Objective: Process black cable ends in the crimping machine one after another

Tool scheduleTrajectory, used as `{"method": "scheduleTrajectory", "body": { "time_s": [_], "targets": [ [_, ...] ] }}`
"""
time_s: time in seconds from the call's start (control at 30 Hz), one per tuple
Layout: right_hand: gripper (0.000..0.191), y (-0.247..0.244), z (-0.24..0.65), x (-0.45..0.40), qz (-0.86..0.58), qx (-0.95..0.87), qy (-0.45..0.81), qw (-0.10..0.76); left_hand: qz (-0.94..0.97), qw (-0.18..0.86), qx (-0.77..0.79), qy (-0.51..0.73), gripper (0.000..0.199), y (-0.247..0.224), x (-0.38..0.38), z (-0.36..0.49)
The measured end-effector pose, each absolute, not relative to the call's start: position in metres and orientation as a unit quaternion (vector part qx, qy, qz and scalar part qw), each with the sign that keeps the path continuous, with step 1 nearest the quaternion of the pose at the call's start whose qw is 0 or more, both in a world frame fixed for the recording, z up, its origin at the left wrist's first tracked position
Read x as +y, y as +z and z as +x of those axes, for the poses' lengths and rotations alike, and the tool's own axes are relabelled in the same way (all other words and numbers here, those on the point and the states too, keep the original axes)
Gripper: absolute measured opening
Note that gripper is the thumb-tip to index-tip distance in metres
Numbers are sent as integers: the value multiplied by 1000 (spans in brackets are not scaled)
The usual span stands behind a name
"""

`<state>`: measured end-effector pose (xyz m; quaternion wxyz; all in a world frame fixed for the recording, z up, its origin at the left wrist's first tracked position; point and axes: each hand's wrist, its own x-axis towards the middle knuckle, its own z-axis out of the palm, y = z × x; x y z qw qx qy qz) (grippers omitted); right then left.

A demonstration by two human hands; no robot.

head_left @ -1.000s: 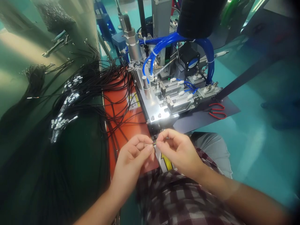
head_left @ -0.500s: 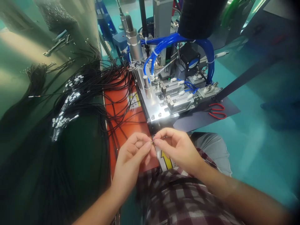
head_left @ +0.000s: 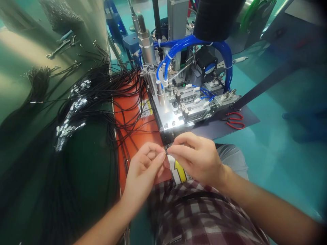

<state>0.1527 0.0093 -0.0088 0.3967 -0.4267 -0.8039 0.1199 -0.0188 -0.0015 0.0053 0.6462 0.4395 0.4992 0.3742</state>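
My left hand [head_left: 145, 166] pinches a tiny part between thumb and forefinger; a small gold-coloured glint shows at the tips. Facing it, my right hand [head_left: 198, 158] has its thumb and forefinger pressed together at the same spot, on a small dark piece too little to name. The fingertips of both hands nearly meet in front of the near edge of a metal machine [head_left: 176, 119]. Below them lies a white label with a yellow arrow [head_left: 181, 172]. Black cables [head_left: 127, 109] with bare ends run over the orange-red surface [head_left: 143, 136] left of the machine.
Bundles of black cables with silvery connectors [head_left: 76, 105] lie on the green table [head_left: 87, 163] at left. A wrench [head_left: 57, 50] sits farther back. Red-handled pliers [head_left: 235, 120] rest right of the machine. Blue air hoses [head_left: 184, 44] arch over it.
My right hand has turned, its knuckles now higher and its fingers more closed over the small piece. My left hand stays almost where it was. The view has shifted very slightly.
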Motion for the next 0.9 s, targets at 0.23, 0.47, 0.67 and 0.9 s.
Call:
{"method": "scheduleTrajectory", "body": {
  "time_s": [0.23,0.47,0.67,0.9],
  "targets": [
    [8,-11,139,-2,-499,-703,258,436,414,664,488,386,11,4,-4,-18],
    [10,-8,134,-3,-536,-613,406,415,400,661,501,390,10,3,-3,-18],
    [10,-8,130,-6,-539,-625,378,419,374,675,506,386,11,4,-3,-16],
    [5,-10,132,-4,-535,-607,410,421,392,678,492,381,10,3,-3,-15]
  ]
}}
